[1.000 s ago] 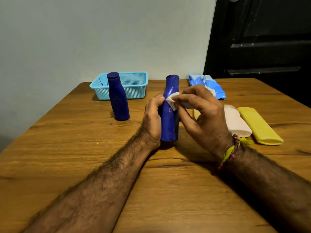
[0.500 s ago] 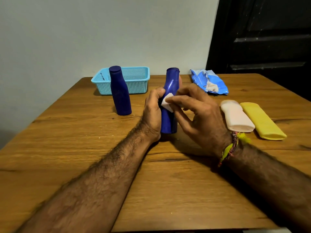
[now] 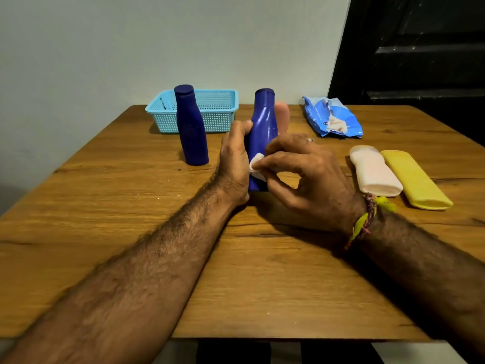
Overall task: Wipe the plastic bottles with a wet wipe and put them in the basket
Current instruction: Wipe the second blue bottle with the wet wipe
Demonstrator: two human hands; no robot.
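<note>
The wiping step is in hand. A dark blue plastic bottle (image 3: 263,132) is stood upright on the wooden table (image 3: 262,285), near its middle, and is steadied by the left hand (image 3: 234,164), whose thumb and fingers are curled round the bottle's left side low on the body. A small folded wet wipe (image 3: 256,166) is pinched between the thumb and fingertips of the right hand (image 3: 307,177) and is pressed against the lower front of that bottle. The upper body and cap are left uncovered by either hand.

A second dark blue bottle (image 3: 191,127) is stood upright to the left, apart from both hands, directly in front of the light blue perforated basket (image 3: 223,101), which sits at the far edge of the table by the wall. No bottle is seen inside the basket, so the task is judged to be at an early stage. A pale pink bottle (image 3: 374,170) and a yellow bottle (image 3: 414,179) are laid on their sides, touching each other, to the right. Part of a pinkish object (image 3: 283,114) is glimpsed behind the held bottle; what it is cannot be told. The blue wipes packet (image 3: 332,118) lies torn open at the far right.

For the next move, the remaining sides of the held bottle would probably need covering, which calls for the bottle to be turned within the left hand's hold while the wipe is kept pressed. Afterwards a lift over the standing bottle into the basket would be required.
</note>
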